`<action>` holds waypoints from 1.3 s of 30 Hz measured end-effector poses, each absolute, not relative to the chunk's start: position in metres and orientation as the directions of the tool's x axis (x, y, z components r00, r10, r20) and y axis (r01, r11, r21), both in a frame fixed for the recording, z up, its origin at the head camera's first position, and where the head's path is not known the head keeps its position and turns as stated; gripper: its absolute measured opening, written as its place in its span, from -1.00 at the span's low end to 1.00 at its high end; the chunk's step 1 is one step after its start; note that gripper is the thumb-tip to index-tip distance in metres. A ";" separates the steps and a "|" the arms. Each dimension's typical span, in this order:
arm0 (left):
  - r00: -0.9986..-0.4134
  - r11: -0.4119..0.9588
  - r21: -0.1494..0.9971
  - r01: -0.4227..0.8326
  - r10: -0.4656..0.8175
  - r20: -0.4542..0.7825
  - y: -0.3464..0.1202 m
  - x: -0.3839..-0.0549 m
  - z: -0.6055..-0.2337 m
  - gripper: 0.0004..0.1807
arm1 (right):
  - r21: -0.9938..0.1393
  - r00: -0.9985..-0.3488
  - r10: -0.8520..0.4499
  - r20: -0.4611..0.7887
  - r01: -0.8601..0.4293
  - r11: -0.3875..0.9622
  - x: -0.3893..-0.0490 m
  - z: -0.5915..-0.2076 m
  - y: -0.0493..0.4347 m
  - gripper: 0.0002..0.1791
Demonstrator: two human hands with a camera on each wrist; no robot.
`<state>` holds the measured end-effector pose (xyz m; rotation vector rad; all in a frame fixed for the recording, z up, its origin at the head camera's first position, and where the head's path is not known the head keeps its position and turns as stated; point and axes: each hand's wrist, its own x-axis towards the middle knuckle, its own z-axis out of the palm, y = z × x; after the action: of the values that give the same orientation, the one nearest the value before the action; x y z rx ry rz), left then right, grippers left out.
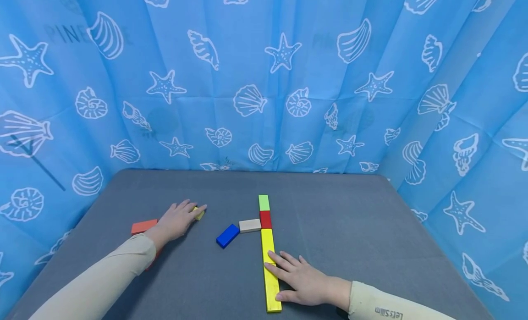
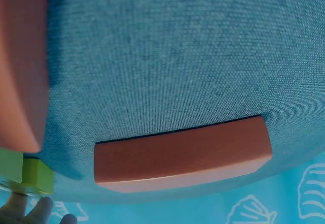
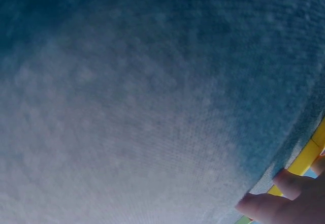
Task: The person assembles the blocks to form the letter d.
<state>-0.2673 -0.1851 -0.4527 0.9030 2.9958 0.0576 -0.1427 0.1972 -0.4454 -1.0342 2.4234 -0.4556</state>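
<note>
Two yellow blocks (image 1: pixel 270 283) lie end to end on the gray surface (image 1: pixel 350 228), with the right hand (image 1: pixel 305 281) resting over them, fingers spread. Red (image 1: pixel 266 220) and green (image 1: pixel 264 202) blocks continue their line. The left hand (image 1: pixel 178 219) lies over a smaller-looking yellow piece (image 1: pixel 200 215); whether it grips it, I cannot tell. Between the hands sit a pale block (image 1: pixel 249 225) and a blue block (image 1: pixel 228 236).
</note>
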 end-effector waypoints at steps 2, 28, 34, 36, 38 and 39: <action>-0.821 0.821 -0.002 0.570 0.570 0.007 -0.186 -0.268 -0.454 -0.30 | -0.468 -0.609 -0.740 -0.286 -0.585 0.662 -0.143 -0.445 0.197 -0.23; -0.600 0.650 -0.094 0.754 0.740 0.303 -0.191 -0.213 -0.446 -0.37 | -0.467 -0.620 -0.723 -0.305 -0.564 0.681 -0.144 -0.446 0.196 -0.22; -0.605 0.625 -0.029 0.780 0.764 0.224 -0.184 -0.194 -0.445 -0.52 | -0.459 -0.624 -0.715 -0.314 -0.560 0.690 -0.145 -0.448 0.195 -0.21; -0.614 0.631 -0.009 0.776 0.758 0.218 -0.179 -0.190 -0.446 -0.57 | -0.455 -0.625 -0.714 -0.315 -0.560 0.692 -0.145 -0.448 0.195 -0.21; -0.627 0.642 0.008 0.767 0.747 0.221 -0.176 -0.186 -0.447 -0.61 | -0.453 -0.626 -0.714 -0.314 -0.562 0.692 -0.145 -0.447 0.194 -0.20; -0.634 0.646 0.019 0.763 0.741 0.220 -0.174 -0.184 -0.448 -0.62 | -0.453 -0.625 -0.715 -0.312 -0.564 0.691 -0.145 -0.447 0.194 -0.20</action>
<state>-0.1838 -0.1736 -0.4483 1.3966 3.0228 0.1854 -0.1447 0.1942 -0.4472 -0.9858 2.4295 -0.4313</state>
